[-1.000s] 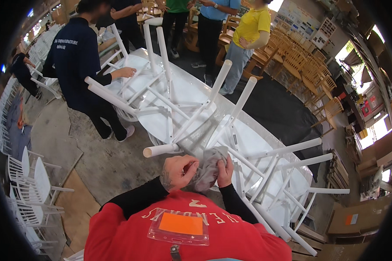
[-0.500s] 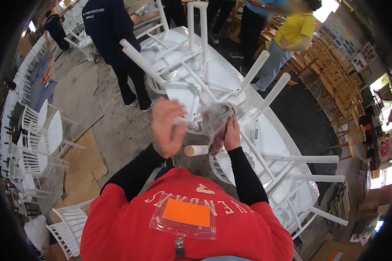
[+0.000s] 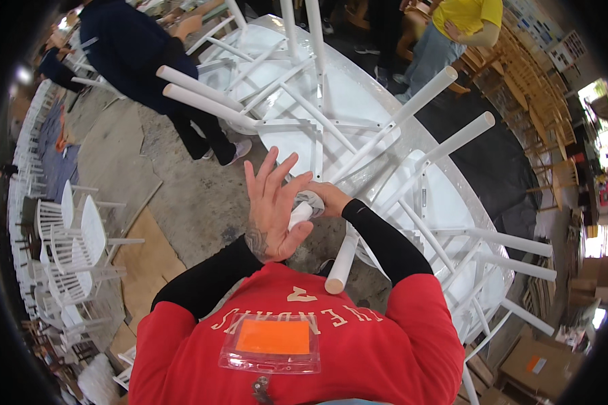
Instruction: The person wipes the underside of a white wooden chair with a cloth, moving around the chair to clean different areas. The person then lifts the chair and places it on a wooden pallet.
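My left hand is raised with its fingers spread and holds nothing. The rounded end of a white chair leg shows beside its palm. Against that leg, my right hand is closed around a grey cloth, bunched about the leg. The leg seems to belong to an upturned white chair, seat down on the table; my hands hide part of it. A second white leg points toward my chest, below my right forearm.
More upturned white chairs cover the plastic-wrapped table, their legs sticking up and outward. A person in dark clothes stands at the far left, another in yellow across the table. White chairs line the left; wooden chairs the right.
The grey cloth hung loosely from my right hand before; now it is gathered around the leg. My left hand has come to rest, fingers spread. The view has shifted closer over the chairs.
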A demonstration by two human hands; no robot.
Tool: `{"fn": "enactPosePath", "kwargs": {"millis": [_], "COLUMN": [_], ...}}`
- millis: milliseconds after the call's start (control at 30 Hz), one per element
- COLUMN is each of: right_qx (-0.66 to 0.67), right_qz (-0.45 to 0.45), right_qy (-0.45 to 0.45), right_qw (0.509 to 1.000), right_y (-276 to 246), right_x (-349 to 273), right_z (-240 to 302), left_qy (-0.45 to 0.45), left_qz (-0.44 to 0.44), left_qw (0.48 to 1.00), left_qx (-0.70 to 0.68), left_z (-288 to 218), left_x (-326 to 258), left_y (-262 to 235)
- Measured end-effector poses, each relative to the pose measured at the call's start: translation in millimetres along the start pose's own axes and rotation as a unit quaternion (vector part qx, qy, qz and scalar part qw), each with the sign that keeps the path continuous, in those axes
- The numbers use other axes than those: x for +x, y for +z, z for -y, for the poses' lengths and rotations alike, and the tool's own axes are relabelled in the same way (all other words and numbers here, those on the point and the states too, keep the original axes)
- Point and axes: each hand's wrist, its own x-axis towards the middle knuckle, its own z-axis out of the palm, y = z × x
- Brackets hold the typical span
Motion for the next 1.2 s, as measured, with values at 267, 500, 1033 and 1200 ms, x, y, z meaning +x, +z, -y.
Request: {"fn": "enactPosePath", "kwargs": {"millis": [267,500,1033,1200], "right_qx": [0.145,-0.183,-0.136,0.063], "right_qz": [0.008,0.033,0.076,-0.093], "right_qy": [-0.082,0.011,0.062,0.135], "right_qw": [0.986,0.983,0.986,0.984], "right_y": [-6,-3,-2,-78], "right_x": [17,1,4,5], "right_z": [132,5,-32,17], "left_qy": [-0.001,0.016,0.054,0.043], "left_qz": [0.085,0.115,0.158,0.041], "left_qw": [0.996,0.993,0.981,0.994], "left_qx": [-0.039,0.011,-0.104,-0.095], "left_z": [9,2,10,94], "left_x": [1,12,19,34], "left_y": [-10,-9,-10,-77]}}
